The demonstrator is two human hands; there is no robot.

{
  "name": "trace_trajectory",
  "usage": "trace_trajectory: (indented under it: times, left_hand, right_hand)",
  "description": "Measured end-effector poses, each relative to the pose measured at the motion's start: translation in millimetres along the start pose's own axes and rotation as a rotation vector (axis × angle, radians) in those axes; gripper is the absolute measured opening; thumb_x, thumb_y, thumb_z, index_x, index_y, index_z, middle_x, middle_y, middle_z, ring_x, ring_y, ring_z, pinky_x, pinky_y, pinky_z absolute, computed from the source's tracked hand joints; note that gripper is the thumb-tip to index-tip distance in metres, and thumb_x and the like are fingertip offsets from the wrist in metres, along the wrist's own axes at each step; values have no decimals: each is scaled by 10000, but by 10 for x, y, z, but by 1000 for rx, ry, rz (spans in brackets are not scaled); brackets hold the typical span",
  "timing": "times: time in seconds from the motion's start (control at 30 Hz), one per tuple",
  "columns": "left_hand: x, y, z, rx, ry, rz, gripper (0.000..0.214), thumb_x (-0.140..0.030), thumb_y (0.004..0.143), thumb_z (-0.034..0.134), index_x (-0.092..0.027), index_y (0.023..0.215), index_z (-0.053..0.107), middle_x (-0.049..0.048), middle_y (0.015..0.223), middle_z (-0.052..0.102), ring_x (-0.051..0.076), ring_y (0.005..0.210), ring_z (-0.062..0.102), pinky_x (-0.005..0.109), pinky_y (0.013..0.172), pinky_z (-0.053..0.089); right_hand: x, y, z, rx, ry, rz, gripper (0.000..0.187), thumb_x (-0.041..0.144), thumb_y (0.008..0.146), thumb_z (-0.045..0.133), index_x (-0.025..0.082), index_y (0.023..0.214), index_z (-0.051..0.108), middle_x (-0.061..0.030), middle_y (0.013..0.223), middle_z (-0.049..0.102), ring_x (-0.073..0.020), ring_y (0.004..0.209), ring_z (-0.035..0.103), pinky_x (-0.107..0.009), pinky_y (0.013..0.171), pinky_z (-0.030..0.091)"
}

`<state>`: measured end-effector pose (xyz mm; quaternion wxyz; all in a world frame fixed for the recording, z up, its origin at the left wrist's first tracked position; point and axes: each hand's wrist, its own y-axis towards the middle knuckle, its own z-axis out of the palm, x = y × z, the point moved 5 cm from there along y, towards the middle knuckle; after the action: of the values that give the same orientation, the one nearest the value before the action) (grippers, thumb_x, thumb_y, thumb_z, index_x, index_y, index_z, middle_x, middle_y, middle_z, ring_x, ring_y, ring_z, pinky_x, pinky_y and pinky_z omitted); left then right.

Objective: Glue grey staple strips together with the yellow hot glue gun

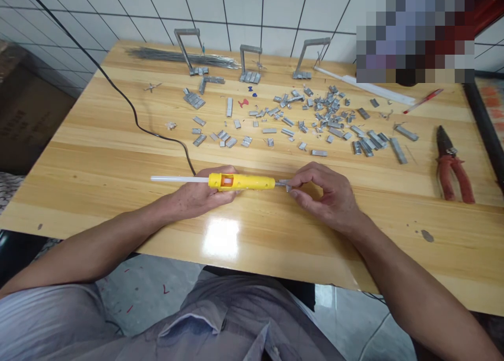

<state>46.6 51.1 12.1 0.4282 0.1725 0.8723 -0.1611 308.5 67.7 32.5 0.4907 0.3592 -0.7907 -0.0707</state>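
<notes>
Left-hand grip [192,197]: fingers largely hidden beneath yellow glue gun [252,182]; gun's handle likewise concealed. Metal piece [288,188] in right-hand grip [331,195]: partly covered, too small to make out. Black cable [136,116]: cut by frame at 10 o'clock, lower end lost behind left-hand grip. Pixelated patch [415,32], 2 o'clock: contents unreadable. Brown box [35,109], toward 9 o'clock: cropped by frame edge.

A head-worn camera looks forward and down over a grey cloth shirt [236,324] at the near edge, taking in a pale-yellow wooden table [79,156] from close above, a white tiled wall [281,9] at the far side, and the bare left hand [192,197] and bare right hand [331,195] mid-view.
</notes>
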Motion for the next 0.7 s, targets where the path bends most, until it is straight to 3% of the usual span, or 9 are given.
trace_trajectory:
  times: [0.57, 0.7]
  left_hand:
    - [-5, 2, 10, 18, -74, -45, 165, -356, 926, 614, -216, 877, 541, -54, 689, 513, 110, 595, 462, 235, 556, 380]
    - [-25, 34, -3, -31, -23, 35, 193, -332, 951, 639, -208, 842, 539, -39, 728, 527, 112, 638, 489, 239, 597, 397]
  right_hand:
    - [9, 1, 0, -6, -2, -24, 50, 218, 939, 733, 263, 946, 711, -9, 839, 735, -163, 751, 687, -323, 704, 572]
    - [6, 2, 6, -2, -9, -35, 60, 200, 939, 728, 254, 958, 711, -13, 851, 736, -155, 764, 688, -311, 714, 570]
